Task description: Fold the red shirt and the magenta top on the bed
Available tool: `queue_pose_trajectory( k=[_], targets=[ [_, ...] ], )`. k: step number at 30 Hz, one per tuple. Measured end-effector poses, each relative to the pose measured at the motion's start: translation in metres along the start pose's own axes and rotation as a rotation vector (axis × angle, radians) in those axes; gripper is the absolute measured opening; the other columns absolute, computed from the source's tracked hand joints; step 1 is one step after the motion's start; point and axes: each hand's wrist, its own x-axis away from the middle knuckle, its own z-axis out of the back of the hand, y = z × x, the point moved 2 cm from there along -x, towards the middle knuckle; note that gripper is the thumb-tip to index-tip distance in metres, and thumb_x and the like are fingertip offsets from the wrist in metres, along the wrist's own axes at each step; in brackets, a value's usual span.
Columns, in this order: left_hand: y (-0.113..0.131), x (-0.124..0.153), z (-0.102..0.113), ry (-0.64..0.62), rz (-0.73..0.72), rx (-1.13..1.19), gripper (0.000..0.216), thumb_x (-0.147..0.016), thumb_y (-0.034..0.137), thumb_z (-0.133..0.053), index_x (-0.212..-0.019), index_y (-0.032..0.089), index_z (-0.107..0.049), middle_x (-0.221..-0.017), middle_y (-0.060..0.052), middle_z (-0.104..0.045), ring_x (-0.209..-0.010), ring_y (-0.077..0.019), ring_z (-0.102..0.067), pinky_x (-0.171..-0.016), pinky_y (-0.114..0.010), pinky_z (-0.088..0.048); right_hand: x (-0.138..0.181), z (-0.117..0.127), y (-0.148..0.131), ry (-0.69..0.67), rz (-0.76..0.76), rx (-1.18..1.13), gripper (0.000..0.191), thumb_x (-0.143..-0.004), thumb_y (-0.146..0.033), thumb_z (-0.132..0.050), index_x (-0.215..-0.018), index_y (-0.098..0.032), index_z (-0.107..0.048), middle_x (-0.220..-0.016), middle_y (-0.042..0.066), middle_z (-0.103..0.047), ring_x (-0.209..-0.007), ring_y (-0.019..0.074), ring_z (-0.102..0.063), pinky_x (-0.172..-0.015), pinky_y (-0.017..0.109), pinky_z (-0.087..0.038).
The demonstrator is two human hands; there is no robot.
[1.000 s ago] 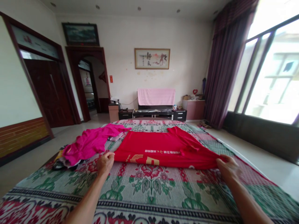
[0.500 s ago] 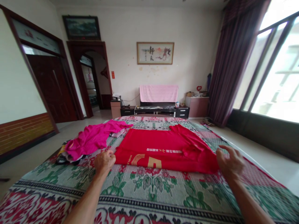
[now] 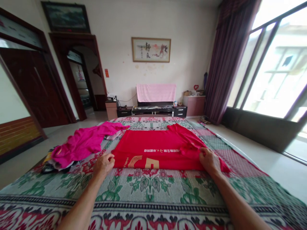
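Note:
A red T-shirt (image 3: 144, 140) with white and gold print lies on the patterned bedspread (image 3: 144, 198), its near side folded over. My left hand (image 3: 104, 163) pinches the shirt's near left corner, fingers closed on the cloth. At the right, my right hand (image 3: 209, 161) grips the near edge close to the collar, with its fingers curled round the fabric. Part of a red sleeve sticks out beyond that hand, and another stretches away at the far right. The fingertips of both hands are partly hidden by cloth.
Left of the shirt lies a heap of clothes with a bright pink garment (image 3: 83, 143) on top. Beyond the far edge stand a low black cabinet (image 3: 124, 112) and something draped with a pink cloth (image 3: 155, 92). A purple curtain (image 3: 220, 64) hangs by the window.
My right hand was open beside the shirt's right end; it has moved left and closed on the near edge. My left hand keeps its hold. The view has turned slightly right.

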Motion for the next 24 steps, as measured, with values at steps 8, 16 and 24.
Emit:
queue_pose_trajectory(
  k=[8,16,24],
  targets=[
    [0.009,-0.017,0.006,0.100,-0.006,0.006,0.031,-0.082,0.027,-0.043,-0.096,0.020,-0.071,-0.092,-0.007,-0.069,-0.084,-0.0198,-0.062,-0.078,-0.026,-0.044,0.008,-0.018,-0.040,-0.154,0.210,-0.037,0.037,-0.087,-0.035,-0.040,-0.113,-0.018,-0.059,-0.102,0.008,-0.067,-0.089,0.0211,-0.063,-0.080,0.029,-0.043],
    [0.010,-0.038,-0.017,-0.011,-0.066,-0.020,0.036,-0.079,0.031,-0.050,-0.108,0.020,-0.067,-0.094,-0.008,-0.068,-0.088,-0.0196,-0.061,-0.085,-0.027,-0.044,-0.006,-0.014,-0.061,-0.344,0.066,0.086,0.051,-0.085,-0.057,-0.033,-0.083,-0.019,-0.068,-0.087,0.012,-0.069,-0.088,0.0268,-0.064,-0.074,0.034,-0.044],
    [0.005,-0.040,-0.028,0.007,-0.074,-0.078,0.037,-0.080,0.033,-0.049,-0.109,0.017,-0.067,-0.093,-0.010,-0.067,-0.090,-0.0210,-0.060,-0.089,-0.030,-0.042,-0.005,-0.034,-0.064,-0.266,-0.023,0.143,0.044,-0.076,-0.056,-0.047,-0.091,-0.020,-0.067,-0.097,0.012,-0.067,-0.091,0.0268,-0.062,-0.074,0.036,-0.045]
  ],
)
